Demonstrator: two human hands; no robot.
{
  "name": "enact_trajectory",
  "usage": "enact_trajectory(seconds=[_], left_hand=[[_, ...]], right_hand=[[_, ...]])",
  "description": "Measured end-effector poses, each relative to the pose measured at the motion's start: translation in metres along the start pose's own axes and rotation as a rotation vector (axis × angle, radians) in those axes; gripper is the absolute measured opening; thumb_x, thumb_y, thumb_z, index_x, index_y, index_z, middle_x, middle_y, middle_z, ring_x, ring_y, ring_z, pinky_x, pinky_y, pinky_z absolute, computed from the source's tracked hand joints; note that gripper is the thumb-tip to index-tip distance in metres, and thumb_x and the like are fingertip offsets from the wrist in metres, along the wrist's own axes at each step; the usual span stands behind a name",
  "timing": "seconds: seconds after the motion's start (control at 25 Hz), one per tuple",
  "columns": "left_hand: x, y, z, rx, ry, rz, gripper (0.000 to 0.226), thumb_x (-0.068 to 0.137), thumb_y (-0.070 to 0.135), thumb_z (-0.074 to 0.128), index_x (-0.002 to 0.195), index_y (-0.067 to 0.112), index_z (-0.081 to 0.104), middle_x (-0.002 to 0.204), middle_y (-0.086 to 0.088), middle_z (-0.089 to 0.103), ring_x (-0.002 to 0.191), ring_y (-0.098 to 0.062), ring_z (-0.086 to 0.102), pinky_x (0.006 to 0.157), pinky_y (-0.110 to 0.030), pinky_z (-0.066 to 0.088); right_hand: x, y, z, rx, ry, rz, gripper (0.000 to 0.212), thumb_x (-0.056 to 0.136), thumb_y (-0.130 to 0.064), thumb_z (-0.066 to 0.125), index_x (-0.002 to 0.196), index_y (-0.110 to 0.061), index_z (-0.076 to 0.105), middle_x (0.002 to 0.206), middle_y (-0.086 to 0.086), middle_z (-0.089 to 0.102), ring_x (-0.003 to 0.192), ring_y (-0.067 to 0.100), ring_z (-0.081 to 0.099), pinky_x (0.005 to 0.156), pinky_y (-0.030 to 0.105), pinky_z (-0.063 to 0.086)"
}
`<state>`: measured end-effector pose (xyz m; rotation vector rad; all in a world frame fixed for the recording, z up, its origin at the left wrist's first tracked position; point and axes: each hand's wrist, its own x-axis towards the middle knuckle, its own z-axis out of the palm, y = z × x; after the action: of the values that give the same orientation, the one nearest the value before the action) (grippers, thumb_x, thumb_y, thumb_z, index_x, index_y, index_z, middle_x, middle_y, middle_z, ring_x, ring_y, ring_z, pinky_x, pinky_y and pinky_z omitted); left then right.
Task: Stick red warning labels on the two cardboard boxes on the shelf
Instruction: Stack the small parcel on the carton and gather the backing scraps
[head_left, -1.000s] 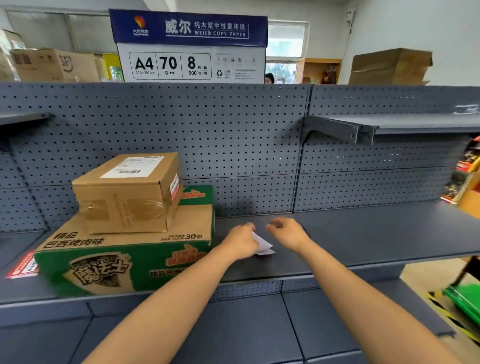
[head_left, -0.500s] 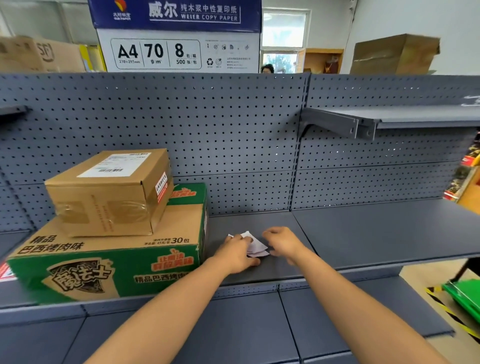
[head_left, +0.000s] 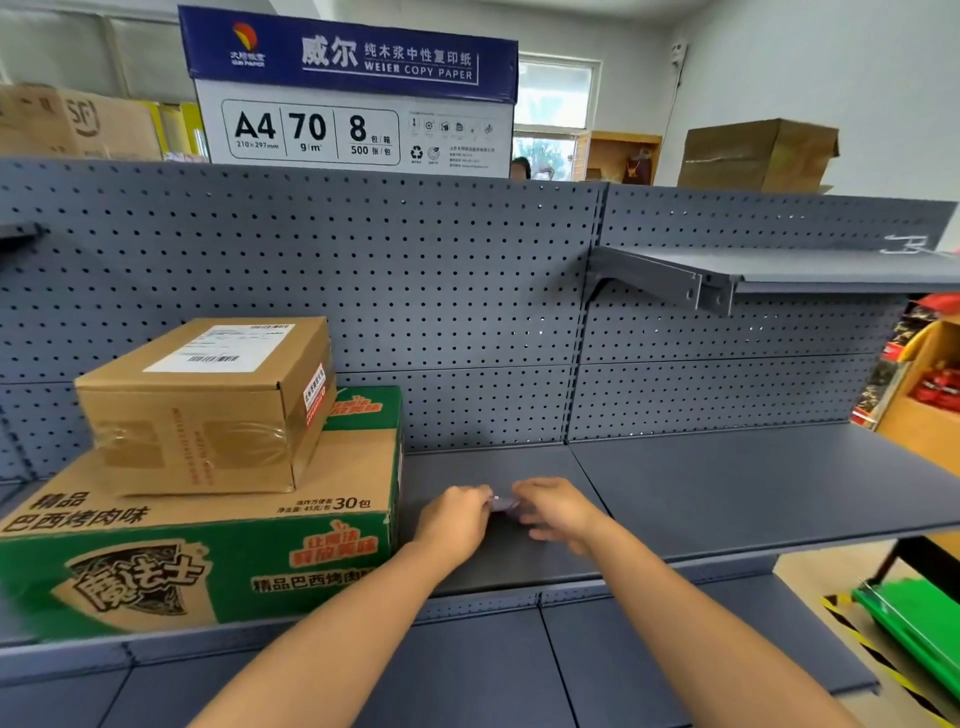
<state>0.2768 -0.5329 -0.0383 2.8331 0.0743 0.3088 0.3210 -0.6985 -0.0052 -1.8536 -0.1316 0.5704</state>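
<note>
Two cardboard boxes are stacked at the left of the grey shelf (head_left: 727, 483). The small brown box (head_left: 197, 415) on top carries a white shipping label and a red-and-white sticker (head_left: 314, 392) on its right side. Under it lies a larger green and brown box (head_left: 208, 545). Just right of the boxes, my left hand (head_left: 454, 519) and my right hand (head_left: 558, 512) meet over the shelf, both pinching a small pale piece of paper (head_left: 503, 503), mostly hidden between the fingers.
A perforated grey back panel (head_left: 441, 312) rises behind the shelf. A bracket shelf (head_left: 779, 270) juts out at upper right. A copy paper carton (head_left: 353, 93) and brown boxes sit on top. A lower shelf (head_left: 467, 675) lies below; a green object (head_left: 914, 623) stands on the floor at right.
The white paper that lay spread under my hands is now gathered between my fingertips and mostly hidden. My hands have drawn closer together. The view has shifted slightly.
</note>
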Motion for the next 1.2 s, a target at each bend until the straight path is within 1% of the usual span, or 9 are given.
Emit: enact_trajectory(seconds=[0.24, 0.36, 0.48, 0.6, 0.68, 0.84, 0.96, 1.08, 1.2], left_hand=[[0.009, 0.023, -0.018, -0.636, 0.098, -0.175, 0.02, 0.096, 0.006, 0.055, 0.11, 0.008, 0.069, 0.104, -0.013, 0.072, 0.091, -0.027, 0.063, 0.069, -0.03, 0.039], [0.009, 0.032, -0.025, -1.039, 0.036, -0.331, 0.025, 0.094, 0.001, 0.052, 0.1, 0.021, 0.066, 0.107, -0.011, 0.074, 0.099, -0.031, 0.069, 0.085, -0.041, 0.059], [0.0, 0.037, -0.023, -1.307, -0.075, -0.444, 0.03, 0.095, -0.002, 0.047, 0.105, 0.02, 0.064, 0.11, -0.013, 0.072, 0.104, -0.034, 0.07, 0.092, -0.055, 0.059], [-0.013, 0.052, -0.028, -1.523, -0.153, -0.504, 0.032, 0.095, -0.006, 0.042, 0.119, 0.012, 0.054, 0.106, -0.018, 0.065, 0.086, -0.031, 0.063, 0.072, -0.041, 0.055], [-0.025, 0.063, -0.03, -1.632, -0.206, -0.522, 0.034, 0.095, -0.001, 0.044, 0.124, 0.016, 0.048, 0.105, -0.017, 0.06, 0.081, -0.028, 0.059, 0.065, -0.035, 0.048], [-0.048, 0.078, -0.014, -1.527, -0.348, -0.401, 0.04, 0.101, 0.014, 0.048, 0.135, 0.035, 0.046, 0.107, -0.006, 0.063, 0.087, -0.024, 0.063, 0.074, -0.039, 0.053], [-0.065, 0.092, 0.006, -1.324, -0.456, -0.26, 0.029, 0.102, 0.018, 0.047, 0.13, 0.016, 0.056, 0.112, -0.014, 0.07, 0.086, -0.029, 0.066, 0.069, -0.038, 0.056], [-0.086, 0.112, 0.029, -1.187, -0.509, -0.182, 0.025, 0.098, 0.008, 0.047, 0.122, 0.012, 0.053, 0.12, -0.017, 0.067, 0.096, -0.031, 0.068, 0.081, -0.05, 0.061], [-0.105, 0.133, 0.052, -1.116, -0.613, -0.165, 0.023, 0.098, 0.003, 0.045, 0.117, 0.015, 0.049, 0.11, -0.006, 0.065, 0.085, -0.018, 0.066, 0.062, -0.035, 0.059]], right_hand=[[-0.003, 0.006, 0.0, 0.081, -0.006, -0.083, 0.038, 0.103, -0.056, 0.047, 0.127, -0.03, 0.06, 0.122, -0.003, 0.071, 0.117, 0.022, 0.063, 0.111, 0.049, 0.042], [-0.013, 0.009, 0.001, 0.141, 0.033, -0.092, 0.047, 0.1, -0.063, 0.047, 0.126, -0.027, 0.061, 0.117, 0.007, 0.075, 0.103, 0.025, 0.07, 0.107, 0.051, 0.046], [-0.038, 0.012, 0.007, 0.237, 0.023, -0.065, 0.039, 0.103, -0.053, 0.05, 0.127, -0.024, 0.06, 0.117, 0.008, 0.072, 0.103, 0.027, 0.072, 0.09, 0.045, 0.06], [-0.064, 0.018, 0.02, 0.157, 0.077, -0.072, 0.025, 0.108, -0.034, 0.045, 0.125, -0.016, 0.052, 0.098, 0.011, 0.072, 0.075, 0.024, 0.071, 0.064, 0.034, 0.058], [-0.079, 0.024, 0.025, 0.088, 0.158, -0.097, 0.021, 0.107, -0.021, 0.045, 0.125, -0.012, 0.049, 0.092, 0.013, 0.071, 0.061, 0.02, 0.066, 0.052, 0.029, 0.05], [-0.115, 0.047, 0.022, -0.027, 0.343, -0.082, 0.024, 0.1, -0.005, 0.042, 0.121, -0.009, 0.052, 0.083, 0.017, 0.069, 0.054, 0.02, 0.061, 0.047, 0.028, 0.047], [-0.139, 0.068, 0.014, -0.068, 0.368, -0.042, 0.021, 0.095, -0.005, 0.041, 0.111, -0.008, 0.054, 0.08, 0.015, 0.073, 0.055, 0.021, 0.063, 0.05, 0.03, 0.047], [-0.164, 0.094, 0.003, -0.128, 0.436, 0.013, 0.019, 0.092, -0.004, 0.044, 0.109, -0.007, 0.052, 0.076, 0.016, 0.073, 0.054, 0.021, 0.063, 0.049, 0.03, 0.046], [-0.187, 0.135, -0.013, -0.1, 0.538, 0.084, 0.028, 0.091, -0.004, 0.049, 0.118, -0.009, 0.046, 0.078, 0.017, 0.069, 0.05, 0.016, 0.06, 0.047, 0.027, 0.046]])
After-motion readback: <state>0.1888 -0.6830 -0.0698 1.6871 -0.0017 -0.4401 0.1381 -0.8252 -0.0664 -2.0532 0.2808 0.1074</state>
